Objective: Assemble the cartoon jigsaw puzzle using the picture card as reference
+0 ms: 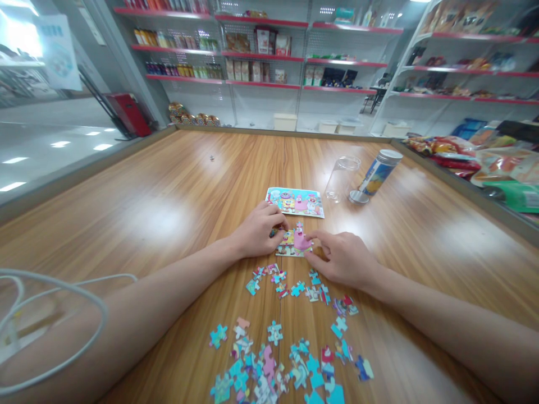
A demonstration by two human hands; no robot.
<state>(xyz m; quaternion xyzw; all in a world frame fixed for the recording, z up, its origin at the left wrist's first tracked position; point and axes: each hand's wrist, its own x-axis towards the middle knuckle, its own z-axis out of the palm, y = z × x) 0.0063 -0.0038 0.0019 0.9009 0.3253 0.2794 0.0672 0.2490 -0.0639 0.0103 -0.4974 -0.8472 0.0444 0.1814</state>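
A partly joined jigsaw puzzle (300, 242) lies flat on the table, showing a yellow and a pink cartoon figure. My left hand (263, 229) is at its left edge, thumb and fingers curled together around a small puzzle piece (274, 230) that they mostly hide. At the right edge, my right hand (343, 258) rests with index finger and thumb apart, their tips touching the puzzle. Just beyond lies the picture card (301, 203) with the same characters. Loose puzzle pieces (275, 333) are scattered on the near side, some closest to my hands.
A clear plastic jar (342, 179) and a blue canister (379, 174) stand at the back right, a round metal lid (358, 197) beside them. White cable (101, 314) loops over at the left. Packaged goods (450, 154) lie past the right edge; stocked shelves (263, 53) line the back.
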